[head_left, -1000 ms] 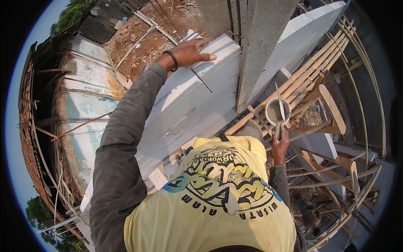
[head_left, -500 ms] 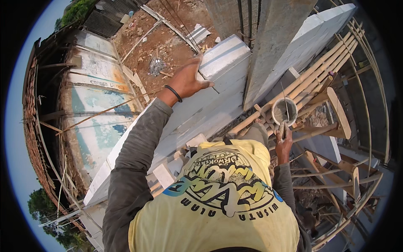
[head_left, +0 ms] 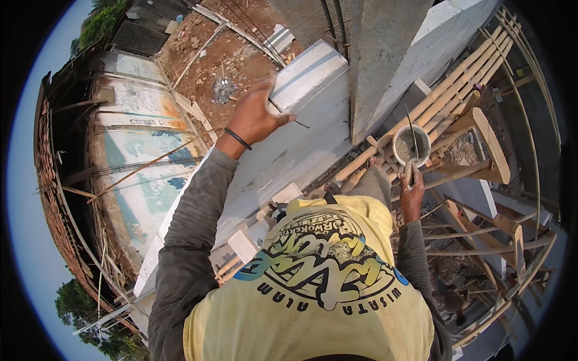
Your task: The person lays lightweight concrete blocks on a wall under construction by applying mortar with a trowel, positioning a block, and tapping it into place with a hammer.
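Note:
My left hand (head_left: 253, 114) wraps over the end of a white lightweight block (head_left: 310, 71) on top of the wall, thumb on the near face and fingers on the far side. A thin dark rod (head_left: 301, 124) sticks out past the thumb; its other end is hidden. Low on the right, my right hand (head_left: 412, 191) closes around the handle of a trowel. The trowel blade (head_left: 413, 133), seen nearly edge-on, stands over a round bucket (head_left: 395, 148) with grey mortar inside.
A grey concrete column (head_left: 385, 66) with steel bars rises beside the block. Bamboo poles (head_left: 463, 90) and wooden scaffold boards (head_left: 490, 147) lie to the right. Beyond the wall (head_left: 289, 147) are red soil with debris and an old painted wall (head_left: 141, 156).
The view has shifted slightly, so the block and column sit further left. My left hand stays on the block end, and my right hand keeps the trowel at the bucket.

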`<state>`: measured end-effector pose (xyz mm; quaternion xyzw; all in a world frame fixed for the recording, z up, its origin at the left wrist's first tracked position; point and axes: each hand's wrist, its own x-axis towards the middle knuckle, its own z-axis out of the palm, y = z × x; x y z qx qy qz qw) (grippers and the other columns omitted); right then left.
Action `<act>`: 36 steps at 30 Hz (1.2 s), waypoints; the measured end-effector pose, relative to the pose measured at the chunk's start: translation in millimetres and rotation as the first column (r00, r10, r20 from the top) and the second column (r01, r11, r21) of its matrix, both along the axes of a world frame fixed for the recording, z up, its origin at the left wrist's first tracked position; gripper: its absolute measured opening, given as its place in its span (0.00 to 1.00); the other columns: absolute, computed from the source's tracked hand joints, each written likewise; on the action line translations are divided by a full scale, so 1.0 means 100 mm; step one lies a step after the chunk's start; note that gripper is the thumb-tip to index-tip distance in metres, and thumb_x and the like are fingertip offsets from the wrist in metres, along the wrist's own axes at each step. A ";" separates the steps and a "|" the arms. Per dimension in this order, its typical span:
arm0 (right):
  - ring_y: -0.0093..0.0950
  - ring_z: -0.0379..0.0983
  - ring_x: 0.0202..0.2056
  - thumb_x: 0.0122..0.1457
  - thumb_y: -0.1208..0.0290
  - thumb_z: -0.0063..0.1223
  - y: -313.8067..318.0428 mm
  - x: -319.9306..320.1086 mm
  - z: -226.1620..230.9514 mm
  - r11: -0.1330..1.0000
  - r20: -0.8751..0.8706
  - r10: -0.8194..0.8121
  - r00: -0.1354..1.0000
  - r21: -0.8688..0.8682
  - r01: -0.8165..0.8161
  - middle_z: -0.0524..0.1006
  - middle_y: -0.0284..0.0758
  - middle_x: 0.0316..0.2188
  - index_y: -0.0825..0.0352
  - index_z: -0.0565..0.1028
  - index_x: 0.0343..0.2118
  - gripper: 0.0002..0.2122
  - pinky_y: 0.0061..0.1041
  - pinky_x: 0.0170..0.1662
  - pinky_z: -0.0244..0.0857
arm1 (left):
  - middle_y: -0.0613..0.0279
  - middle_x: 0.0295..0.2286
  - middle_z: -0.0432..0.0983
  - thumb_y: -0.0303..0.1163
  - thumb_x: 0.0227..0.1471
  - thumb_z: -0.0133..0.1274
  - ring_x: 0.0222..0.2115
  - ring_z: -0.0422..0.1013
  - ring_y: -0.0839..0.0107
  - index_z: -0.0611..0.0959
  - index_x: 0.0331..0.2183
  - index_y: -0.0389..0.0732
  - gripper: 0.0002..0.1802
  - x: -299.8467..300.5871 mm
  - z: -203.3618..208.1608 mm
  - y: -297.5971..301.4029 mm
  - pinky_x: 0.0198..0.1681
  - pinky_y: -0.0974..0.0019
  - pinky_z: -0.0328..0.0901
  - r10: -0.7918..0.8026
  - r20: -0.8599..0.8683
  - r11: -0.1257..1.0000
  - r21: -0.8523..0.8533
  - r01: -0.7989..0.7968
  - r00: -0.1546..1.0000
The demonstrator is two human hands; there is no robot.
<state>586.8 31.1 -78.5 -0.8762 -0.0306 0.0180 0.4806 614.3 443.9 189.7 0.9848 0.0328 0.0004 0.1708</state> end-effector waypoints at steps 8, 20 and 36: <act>0.41 0.73 0.50 0.63 0.62 0.53 -0.04 0.01 -0.03 1.000 -0.009 -0.003 1.000 -0.023 0.003 0.75 0.52 0.49 0.76 0.69 0.56 0.24 0.34 0.53 0.65 | 0.36 0.56 0.63 0.56 0.44 0.63 0.58 0.61 0.46 0.65 0.58 0.27 0.52 0.22 0.10 -0.08 0.61 0.56 0.58 0.013 -0.091 1.000 0.021 -0.012 0.996; 0.40 0.72 0.50 0.62 0.68 0.54 -0.02 0.13 0.10 0.998 -0.065 0.069 0.995 -0.002 -0.070 0.74 0.52 0.49 0.76 0.68 0.56 0.22 0.34 0.53 0.64 | 0.38 0.55 0.65 0.54 0.48 0.60 0.56 0.64 0.48 0.65 0.60 0.33 0.48 0.65 -0.11 -0.34 0.55 0.53 0.64 -0.044 -0.067 0.992 0.116 0.051 0.997; 0.31 0.70 0.53 0.64 0.63 0.55 0.94 -0.27 0.93 0.670 -0.282 0.094 0.955 0.727 0.149 0.73 0.41 0.50 0.70 0.66 0.50 0.19 0.31 0.57 0.63 | 0.32 0.53 0.65 0.58 0.47 0.61 0.54 0.66 0.43 0.58 0.62 0.25 0.57 0.80 -0.51 -0.17 0.55 0.49 0.64 -0.109 0.015 0.980 0.170 0.105 0.994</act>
